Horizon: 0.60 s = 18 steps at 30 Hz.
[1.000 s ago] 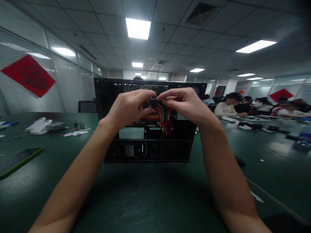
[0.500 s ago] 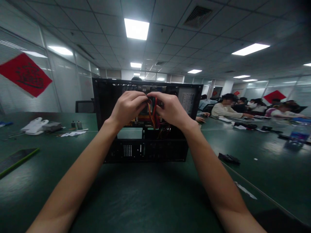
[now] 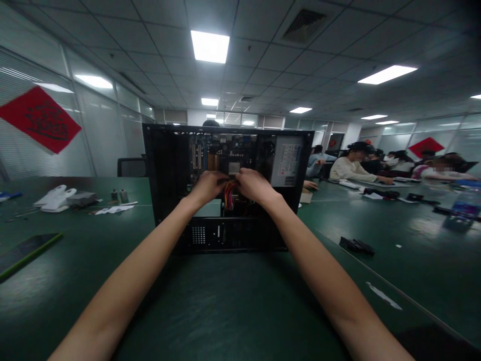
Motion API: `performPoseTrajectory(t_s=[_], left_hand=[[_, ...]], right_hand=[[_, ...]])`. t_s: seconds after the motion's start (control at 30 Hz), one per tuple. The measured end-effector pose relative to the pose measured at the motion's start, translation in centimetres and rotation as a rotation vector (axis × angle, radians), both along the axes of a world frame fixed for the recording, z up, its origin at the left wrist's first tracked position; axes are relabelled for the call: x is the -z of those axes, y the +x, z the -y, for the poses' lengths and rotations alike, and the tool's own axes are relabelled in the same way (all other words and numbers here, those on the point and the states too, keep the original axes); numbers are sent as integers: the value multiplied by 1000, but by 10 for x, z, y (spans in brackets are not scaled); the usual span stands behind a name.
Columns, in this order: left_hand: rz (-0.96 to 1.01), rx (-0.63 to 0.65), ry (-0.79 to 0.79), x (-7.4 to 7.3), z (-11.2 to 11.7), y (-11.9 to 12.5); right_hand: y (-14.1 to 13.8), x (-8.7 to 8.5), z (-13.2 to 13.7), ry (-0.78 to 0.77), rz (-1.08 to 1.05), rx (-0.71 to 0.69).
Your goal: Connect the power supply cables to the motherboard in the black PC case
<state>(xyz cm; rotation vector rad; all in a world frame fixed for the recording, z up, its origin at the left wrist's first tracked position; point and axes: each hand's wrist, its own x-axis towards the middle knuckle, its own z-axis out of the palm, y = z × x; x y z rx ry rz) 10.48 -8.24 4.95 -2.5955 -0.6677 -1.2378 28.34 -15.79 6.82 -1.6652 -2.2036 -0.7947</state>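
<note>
My left hand point(image 3: 208, 184) and right hand point(image 3: 253, 183) both clamped on wire bundle point(image 3: 228, 196), 6 o'clock of motherboard point(image 3: 221, 149) inside open case point(image 3: 165, 165). Plug-seating step, I judged; next move needed straight, aligned push.

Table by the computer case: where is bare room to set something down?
Bare: table between the forearms, before the computer case. Crowded: inside the case, where left hand and right hand meet at the wires.

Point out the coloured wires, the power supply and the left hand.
coloured wires point(image 3: 228, 196), head view, on the middle of the red and yellow bundle.
power supply point(image 3: 287, 158), head view, on its white label.
left hand point(image 3: 208, 185), head view, on the back of the hand.
</note>
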Motion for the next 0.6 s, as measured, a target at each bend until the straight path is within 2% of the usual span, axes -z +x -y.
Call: performPoseTrajectory(t_s=[0.1,0.2,0.37,0.6], left_hand=[[-147,-80,-102,16,-10,5],[-229,-93,-136,23,-17,6],[-331,-184,-137,26,-22,5],[-412,-268,-109,26,-9,10]], right_hand=[[2,8,-6,-113,-1,42],[8,17,-13,-191,1,15],[19,35,-32,-262,-8,-109],[26,45,-51,-242,-52,-230]])
